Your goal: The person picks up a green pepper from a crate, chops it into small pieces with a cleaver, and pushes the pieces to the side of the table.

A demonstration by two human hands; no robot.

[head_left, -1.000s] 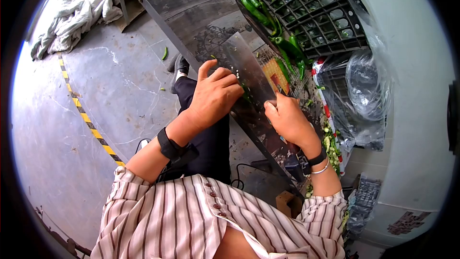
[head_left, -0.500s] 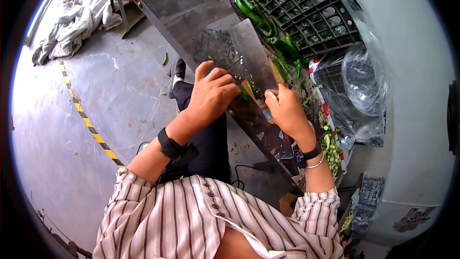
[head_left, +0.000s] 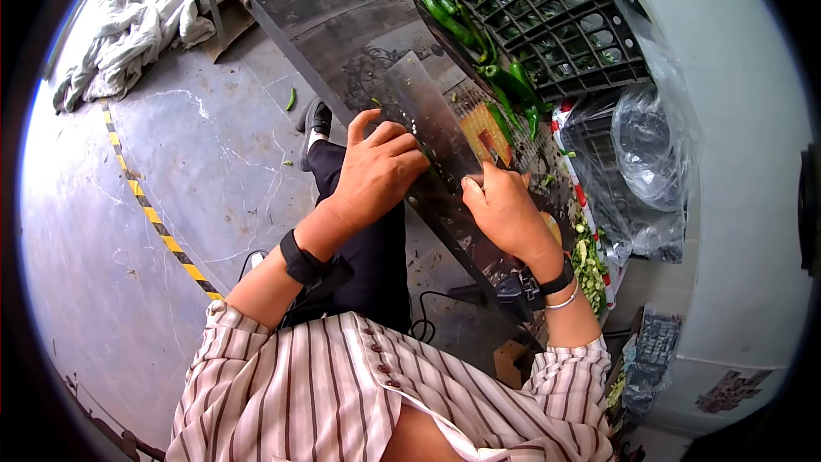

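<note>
My right hand (head_left: 510,212) is closed round the handle of a wide-bladed cleaver (head_left: 438,111). The blade lies over the dark table, angled up and left, its edge close beside my left fingers. My left hand (head_left: 376,162) is bent with its fingertips pressed down at the near edge of the table. A bit of green pepper (head_left: 432,173) shows at those fingertips; most of it is hidden under the hand. Small pale seeds lie near the blade.
Whole green peppers (head_left: 453,17) lie along the table's far side, beside a black plastic crate (head_left: 547,21). Chopped pepper pieces (head_left: 588,263) are heaped at the right. Clear plastic wrap (head_left: 650,145) hangs beyond. The dark table (head_left: 316,0) stretches toward the upper left.
The cleaver has shifted left, toward my left hand, and my right hand has moved slightly left with it. An orange printed patch on the table now shows more. My left hand stays put.
</note>
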